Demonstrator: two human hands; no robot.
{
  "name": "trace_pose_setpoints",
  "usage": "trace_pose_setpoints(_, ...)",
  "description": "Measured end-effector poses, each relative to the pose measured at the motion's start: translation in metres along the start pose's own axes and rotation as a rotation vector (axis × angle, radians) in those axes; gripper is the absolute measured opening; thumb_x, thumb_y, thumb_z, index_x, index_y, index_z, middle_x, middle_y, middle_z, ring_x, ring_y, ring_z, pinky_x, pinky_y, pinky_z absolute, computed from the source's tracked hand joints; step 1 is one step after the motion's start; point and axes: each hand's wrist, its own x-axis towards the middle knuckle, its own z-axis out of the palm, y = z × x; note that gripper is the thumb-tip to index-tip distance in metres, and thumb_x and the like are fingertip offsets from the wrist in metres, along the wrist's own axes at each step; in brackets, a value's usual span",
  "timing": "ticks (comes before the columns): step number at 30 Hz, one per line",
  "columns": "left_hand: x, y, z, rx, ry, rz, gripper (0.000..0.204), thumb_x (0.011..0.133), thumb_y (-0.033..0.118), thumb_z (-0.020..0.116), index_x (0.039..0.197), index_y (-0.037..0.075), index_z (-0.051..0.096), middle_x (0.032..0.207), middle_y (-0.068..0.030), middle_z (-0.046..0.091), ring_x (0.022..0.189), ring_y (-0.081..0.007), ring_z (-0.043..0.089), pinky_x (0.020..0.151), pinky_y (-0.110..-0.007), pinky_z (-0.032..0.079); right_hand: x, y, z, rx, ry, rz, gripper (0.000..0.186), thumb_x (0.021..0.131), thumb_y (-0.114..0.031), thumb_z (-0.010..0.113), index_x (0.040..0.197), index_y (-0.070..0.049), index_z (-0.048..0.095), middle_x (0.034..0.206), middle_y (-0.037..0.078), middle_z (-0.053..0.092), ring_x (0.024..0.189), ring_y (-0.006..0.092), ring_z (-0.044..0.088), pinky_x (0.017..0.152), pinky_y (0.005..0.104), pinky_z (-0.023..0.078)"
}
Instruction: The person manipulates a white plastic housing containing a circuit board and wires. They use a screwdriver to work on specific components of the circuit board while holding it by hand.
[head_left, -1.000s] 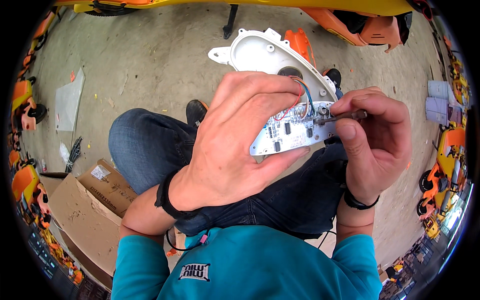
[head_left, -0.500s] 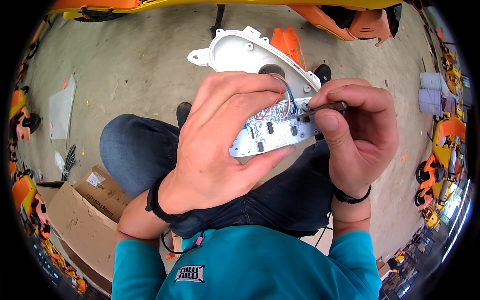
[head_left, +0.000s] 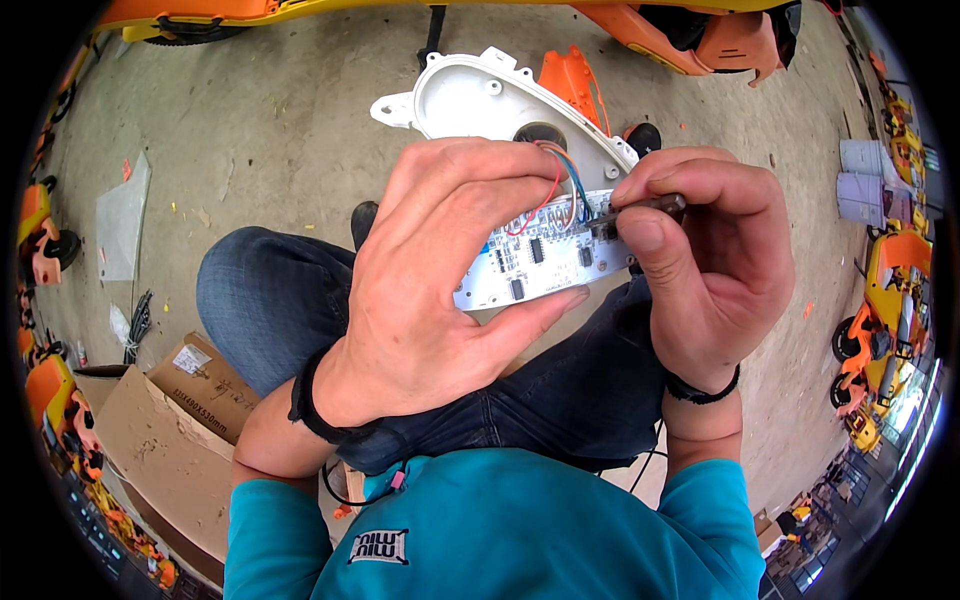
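My left hand grips a white circuit board with small black chips, thumb under its lower edge and fingers over the top. Red, blue and white wires run from the board up into a white plastic housing that lies behind it over my knees. My right hand pinches a small dark tool or connector at the board's right end, thumb and forefinger closed on it. I cannot tell which kind of part it is.
I sit over a concrete floor. An open cardboard box stands at my lower left. Orange plastic parts lie beyond the housing, and orange machines line the right and left edges.
The board, housing and both hands have shifted slightly left in view. My right hand's pinch on the dark piece stays at the board's right end.
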Motion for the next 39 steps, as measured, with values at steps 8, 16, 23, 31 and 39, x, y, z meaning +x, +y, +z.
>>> trace_pose_setpoints(8, -0.0002, -0.0012, -0.0003, 0.004, -0.006, 0.000, 0.058, 0.063, 0.007, 0.090, 0.114, -0.001, 0.066, 0.121, -0.0167, 0.069, 0.113, -0.0329, 0.063, 0.097, -0.042, 0.050, 0.0010, 0.0014, 0.0003, -0.009, -0.031, -0.027, 0.023, 0.093, 0.002, 0.071, 0.111, 0.002, 0.055, 0.103, 0.016, 0.066, 0.093, 0.0178, 0.064, 0.086, 0.0280, 0.050)
trace_pose_setpoints(16, 0.0001, 0.0004, -0.0010, 0.007, -0.004, -0.004, 0.058, 0.062, 0.006, 0.090, 0.114, -0.001, 0.066, 0.121, -0.0163, 0.068, 0.112, -0.0325, 0.063, 0.097, -0.042, 0.050, 0.0016, -0.0012, -0.0004, -0.014, -0.009, -0.020, 0.022, 0.094, 0.002, 0.070, 0.110, 0.002, 0.056, 0.103, 0.017, 0.066, 0.093, 0.0180, 0.063, 0.086, 0.0284, 0.050)
trace_pose_setpoints(23, -0.0012, -0.0004, -0.0002, -0.011, 0.005, -0.002, 0.059, 0.063, 0.006, 0.089, 0.115, -0.002, 0.065, 0.122, -0.0173, 0.068, 0.113, -0.0327, 0.063, 0.096, -0.042, 0.051, 0.0010, 0.0014, -0.0002, -0.013, -0.032, -0.046, 0.023, 0.093, 0.004, 0.070, 0.111, 0.002, 0.055, 0.103, 0.017, 0.066, 0.093, 0.0185, 0.064, 0.087, 0.0293, 0.051)
trace_pose_setpoints(31, -0.0008, -0.0015, 0.0001, -0.010, 0.002, 0.006, 0.059, 0.063, 0.007, 0.090, 0.116, -0.001, 0.065, 0.122, -0.0172, 0.068, 0.113, -0.0323, 0.062, 0.096, -0.042, 0.051, 0.0010, 0.0027, 0.0002, 0.012, -0.027, -0.049, 0.023, 0.094, 0.002, 0.070, 0.111, 0.002, 0.055, 0.102, 0.016, 0.066, 0.094, 0.0186, 0.064, 0.087, 0.0292, 0.051)
trace_pose_setpoints(39, -0.0011, -0.0004, -0.0007, -0.002, -0.001, -0.002, 0.058, 0.063, 0.007, 0.090, 0.116, -0.001, 0.065, 0.122, -0.0167, 0.068, 0.113, -0.0324, 0.062, 0.097, -0.042, 0.050, 0.0008, 0.0006, -0.0010, -0.032, -0.030, -0.027, 0.022, 0.094, 0.002, 0.070, 0.111, 0.001, 0.055, 0.103, 0.015, 0.066, 0.094, 0.0178, 0.063, 0.086, 0.0289, 0.050)
